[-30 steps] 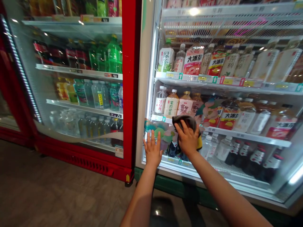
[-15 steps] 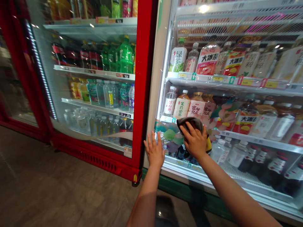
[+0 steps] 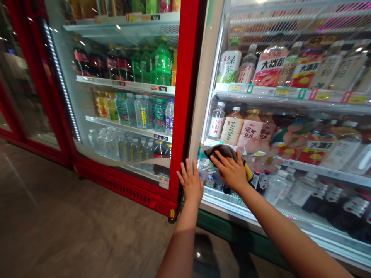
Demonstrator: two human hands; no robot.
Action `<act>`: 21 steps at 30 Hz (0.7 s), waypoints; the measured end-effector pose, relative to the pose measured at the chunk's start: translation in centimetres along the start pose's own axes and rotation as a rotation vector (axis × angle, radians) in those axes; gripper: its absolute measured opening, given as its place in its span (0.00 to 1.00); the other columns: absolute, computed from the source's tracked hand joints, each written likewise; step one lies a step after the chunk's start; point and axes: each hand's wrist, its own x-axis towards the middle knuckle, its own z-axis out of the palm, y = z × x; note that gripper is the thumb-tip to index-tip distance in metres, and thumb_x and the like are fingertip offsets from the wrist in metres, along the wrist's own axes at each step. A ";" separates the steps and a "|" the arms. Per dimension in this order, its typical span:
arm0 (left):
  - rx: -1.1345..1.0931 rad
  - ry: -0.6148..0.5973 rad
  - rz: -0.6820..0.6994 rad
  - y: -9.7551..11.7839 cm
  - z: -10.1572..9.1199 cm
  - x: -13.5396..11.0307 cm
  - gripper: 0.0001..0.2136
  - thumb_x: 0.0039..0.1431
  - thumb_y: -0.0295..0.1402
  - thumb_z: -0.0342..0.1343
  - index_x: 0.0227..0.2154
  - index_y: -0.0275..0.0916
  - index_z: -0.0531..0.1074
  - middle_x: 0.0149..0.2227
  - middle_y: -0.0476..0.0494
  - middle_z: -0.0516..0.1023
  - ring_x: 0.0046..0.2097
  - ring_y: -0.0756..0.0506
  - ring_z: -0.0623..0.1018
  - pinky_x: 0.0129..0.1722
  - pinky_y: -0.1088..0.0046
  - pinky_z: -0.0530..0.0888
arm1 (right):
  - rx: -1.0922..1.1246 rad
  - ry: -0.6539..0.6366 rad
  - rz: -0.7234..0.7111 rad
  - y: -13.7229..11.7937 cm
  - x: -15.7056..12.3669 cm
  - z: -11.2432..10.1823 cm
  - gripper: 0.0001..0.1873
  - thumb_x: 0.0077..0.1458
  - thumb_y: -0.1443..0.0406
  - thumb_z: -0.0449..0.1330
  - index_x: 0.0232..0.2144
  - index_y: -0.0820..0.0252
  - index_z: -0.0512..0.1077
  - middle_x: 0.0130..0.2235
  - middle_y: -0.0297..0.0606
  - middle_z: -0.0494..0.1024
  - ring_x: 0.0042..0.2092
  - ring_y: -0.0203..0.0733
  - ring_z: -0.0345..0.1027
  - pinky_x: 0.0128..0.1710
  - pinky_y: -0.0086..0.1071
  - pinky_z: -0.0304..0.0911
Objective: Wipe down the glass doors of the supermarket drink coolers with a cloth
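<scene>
My right hand (image 3: 233, 172) presses a dark grey cloth (image 3: 222, 150) with a yellow side against the glass door (image 3: 292, 199) of the white-framed drinks fridge. Its fingers lie spread across the cloth, whose yellow part shows beside the palm. Further left, my left hand (image 3: 191, 185) rests with fingers apart at the left edge of that door, on or near the pale frame (image 3: 199, 116). Flower decals (image 3: 266, 158) cover part of the glass around the cloth. Some bottles behind it are hidden.
Left of the door stands a red-framed drinks fridge (image 3: 189, 77) holding several rows of bottles. Shelves of tea and water bottles (image 3: 232, 125) show through the glass before me. A dark green base (image 3: 220, 226) runs above the grey floor (image 3: 116, 227).
My right hand has slid the cloth left along the glass, closer to my left hand. My left hand stays at the door's edge. The view has turned slightly left.
</scene>
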 end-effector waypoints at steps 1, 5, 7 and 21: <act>0.004 -0.001 -0.009 -0.2 0.1 -0.1 0.48 0.53 0.36 0.67 0.72 0.38 0.46 0.75 0.31 0.41 0.74 0.28 0.41 0.70 0.39 0.46 | -0.007 0.015 0.042 -0.6 0.7 0.3 0.33 0.61 0.68 0.56 0.68 0.51 0.61 0.68 0.41 0.65 0.58 0.51 0.67 0.71 0.60 0.21; 0.013 -0.039 -0.039 -1.0 0.5 -0.6 0.48 0.53 0.34 0.66 0.72 0.36 0.46 0.75 0.31 0.42 0.75 0.30 0.40 0.70 0.41 0.45 | 0.007 0.027 -0.029 -3.6 0.5 2.8 0.31 0.63 0.69 0.55 0.67 0.53 0.61 0.67 0.40 0.66 0.62 0.48 0.64 0.72 0.55 0.19; 0.014 -0.066 -0.050 -1.2 0.6 -0.8 0.47 0.54 0.34 0.65 0.72 0.34 0.46 0.75 0.31 0.42 0.75 0.30 0.41 0.71 0.41 0.45 | 0.036 0.004 -0.145 -4.4 -0.3 3.7 0.31 0.63 0.70 0.54 0.67 0.52 0.61 0.66 0.37 0.68 0.62 0.44 0.64 0.73 0.53 0.20; 0.010 -0.023 -0.095 -2.2 0.6 -0.7 0.47 0.53 0.33 0.65 0.72 0.35 0.46 0.74 0.30 0.43 0.75 0.31 0.41 0.71 0.41 0.45 | 0.010 -0.035 -0.275 -4.7 4.5 3.6 0.25 0.64 0.70 0.52 0.63 0.60 0.65 0.71 0.47 0.55 0.62 0.47 0.65 0.72 0.53 0.34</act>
